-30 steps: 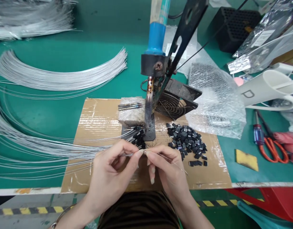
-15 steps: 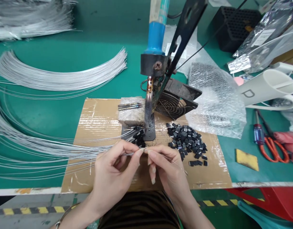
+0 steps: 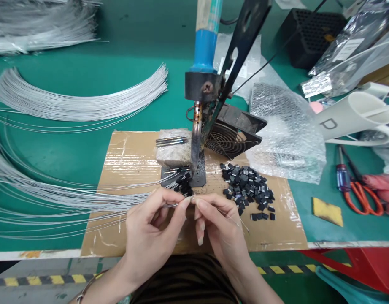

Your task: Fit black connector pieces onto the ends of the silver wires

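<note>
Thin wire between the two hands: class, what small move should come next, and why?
Probably the right hand should gently roll its part of the thin wire while the left hand holds firm: both hands pinch it close together, and a fine strand trails past the right hand. The fingertips hide the exact spot.

Head-worn view, forward and down, close above both hands

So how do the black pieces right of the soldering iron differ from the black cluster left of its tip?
The black pieces form a wide, scattered heap; the black cluster is smaller and tighter. The pieces look loose, while wires run to the cluster. Both are black.
</note>
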`<state>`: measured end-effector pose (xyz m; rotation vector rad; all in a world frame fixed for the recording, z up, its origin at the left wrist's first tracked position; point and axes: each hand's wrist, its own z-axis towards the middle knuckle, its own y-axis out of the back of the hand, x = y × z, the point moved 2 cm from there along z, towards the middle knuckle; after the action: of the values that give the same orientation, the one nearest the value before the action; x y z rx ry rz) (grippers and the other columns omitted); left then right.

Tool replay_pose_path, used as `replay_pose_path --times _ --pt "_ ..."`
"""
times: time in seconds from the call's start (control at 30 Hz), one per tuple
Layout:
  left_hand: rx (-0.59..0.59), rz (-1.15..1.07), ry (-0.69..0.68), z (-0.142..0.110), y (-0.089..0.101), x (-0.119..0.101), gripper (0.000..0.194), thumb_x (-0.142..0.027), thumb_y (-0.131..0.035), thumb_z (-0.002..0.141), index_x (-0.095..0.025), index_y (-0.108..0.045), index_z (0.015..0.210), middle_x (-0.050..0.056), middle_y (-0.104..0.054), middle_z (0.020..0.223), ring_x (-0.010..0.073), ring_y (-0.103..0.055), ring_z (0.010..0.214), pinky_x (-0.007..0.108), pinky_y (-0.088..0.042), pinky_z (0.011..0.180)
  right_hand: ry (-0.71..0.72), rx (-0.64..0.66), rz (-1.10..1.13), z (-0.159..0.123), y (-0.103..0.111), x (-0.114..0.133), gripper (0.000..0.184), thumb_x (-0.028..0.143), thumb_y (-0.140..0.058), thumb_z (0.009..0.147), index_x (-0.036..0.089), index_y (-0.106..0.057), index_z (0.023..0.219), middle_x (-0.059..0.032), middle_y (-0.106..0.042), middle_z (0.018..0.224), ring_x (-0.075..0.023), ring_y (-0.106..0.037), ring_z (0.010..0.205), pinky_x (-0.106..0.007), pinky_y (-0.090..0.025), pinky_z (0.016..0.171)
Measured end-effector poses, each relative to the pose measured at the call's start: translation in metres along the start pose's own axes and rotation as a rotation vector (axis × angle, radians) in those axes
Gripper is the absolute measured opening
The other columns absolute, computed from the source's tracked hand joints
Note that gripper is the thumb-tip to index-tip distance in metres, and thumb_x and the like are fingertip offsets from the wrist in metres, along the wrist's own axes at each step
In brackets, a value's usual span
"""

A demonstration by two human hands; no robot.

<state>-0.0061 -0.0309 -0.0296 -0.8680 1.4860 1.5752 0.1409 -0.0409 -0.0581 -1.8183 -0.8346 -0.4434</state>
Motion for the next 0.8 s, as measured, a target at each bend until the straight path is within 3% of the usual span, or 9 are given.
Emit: replay_pose_path --times 0.37,0.57,0.8 --pt "-0.033 0.021 -0.04 -0.002 -0.003 -0.001 0.009 -0.018 -0.072 0.095 -0.024 -0.068 0.089 -0.008 -0.052 0.061 0.0071 -0.042 0.049 0.017 -0.036 0.046 0.01 -0.04 0.023 -0.002 -0.001 -0.003 0.009 0.03 -0.086 0.085 0.021 -0.087 0.085 0.0034 -0.066 0.061 -0.0041 -0.055 0.037 -0.011 -0.045 0.035" --pt "-0.029 -0.043 0.029 -0.005 -0.004 0.002 0.005 -0.021 -0.072 0.096 -0.023 -0.069 0.092 -0.003 -0.07 0.069 0.0084 -0.056 0.051 0.017 -0.043 0.047 0.017 -0.105 0.052 -0.005 -0.006 -0.008 0.014 0.034 -0.088 0.082 0.021 -0.087 0.083 0.0035 -0.064 0.06 -0.004 -0.052 0.037 -0.012 -0.045 0.036" --pt "-0.041 -0.059 0.071 -0.003 -0.004 0.0 0.007 -0.023 -0.073 0.095 -0.022 -0.071 0.09 -0.002 -0.071 0.069 0.0076 -0.057 0.052 0.015 -0.043 0.048 0.049 -0.082 0.021 -0.006 -0.004 -0.009 0.014 0.035 -0.085 0.087 0.021 -0.088 0.089 0.0011 -0.068 0.066 -0.0049 -0.056 0.042 -0.014 -0.049 0.041"
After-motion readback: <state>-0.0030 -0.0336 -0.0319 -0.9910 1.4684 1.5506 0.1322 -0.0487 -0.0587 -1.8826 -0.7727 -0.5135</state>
